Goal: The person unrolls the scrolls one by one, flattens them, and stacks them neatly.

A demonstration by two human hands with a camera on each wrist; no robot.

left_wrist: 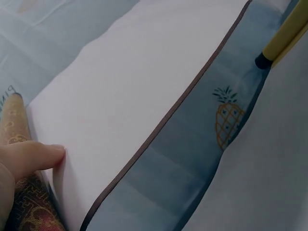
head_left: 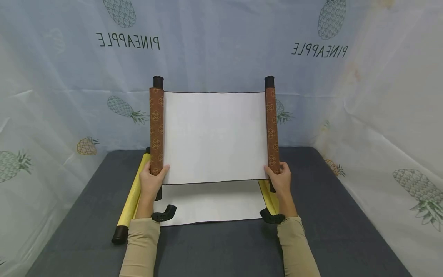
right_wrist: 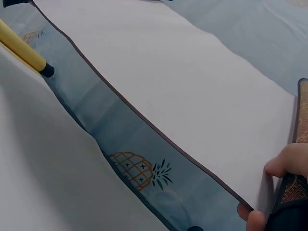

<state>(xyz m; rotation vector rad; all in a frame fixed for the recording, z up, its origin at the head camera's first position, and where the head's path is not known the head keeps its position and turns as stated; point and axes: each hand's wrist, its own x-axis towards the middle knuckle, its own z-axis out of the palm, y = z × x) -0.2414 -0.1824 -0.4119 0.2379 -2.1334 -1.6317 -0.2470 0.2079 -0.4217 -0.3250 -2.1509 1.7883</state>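
Note:
A brown patterned scroll [head_left: 214, 136] is held up, partly unrolled, with blank white paper between its two rolls. My left hand [head_left: 151, 184] grips the lower part of its left roll [head_left: 156, 130], thumb on the paper's edge. On the other side, my right hand [head_left: 281, 180] holds the right roll [head_left: 271, 130] near its bottom, the thumb pressed to the front. Black caps end both rolls. Behind and below, a yellow scroll [head_left: 132, 198] lies spread on the table, its white sheet [head_left: 211, 206] partly hidden by the raised one.
The dark grey table [head_left: 221, 250] runs back to a hanging pale blue curtain [head_left: 214, 46] printed with pineapples. White printed cloth [head_left: 387, 134] borders the right side, and similar cloth [head_left: 41, 123] the left. Black straps [head_left: 165, 214] sit at both wrists.

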